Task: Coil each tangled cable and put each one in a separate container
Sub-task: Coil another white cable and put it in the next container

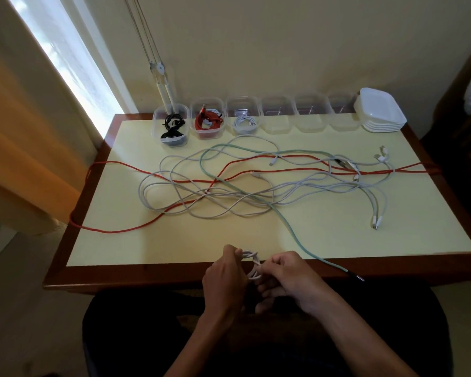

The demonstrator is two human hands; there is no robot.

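Observation:
At the table's near edge my left hand (225, 270) and my right hand (286, 273) both grip a small coil of white cable (252, 263) between them. On the yellow tabletop (324, 235) lies a tangle of white cables (201, 197), a long red cable (125, 165) and a pale green cable (291, 227) whose black end hangs over the near edge. Along the far edge stand clear containers: one with a black cable (172, 129), one with a red cable (208, 121), one with a white cable (244, 123), then three holding nothing (278, 119).
A stack of white lids (381, 112) sits at the far right corner. The red cable loops over both the left and right table edges. A curtain and window are to the left, a wall behind the table.

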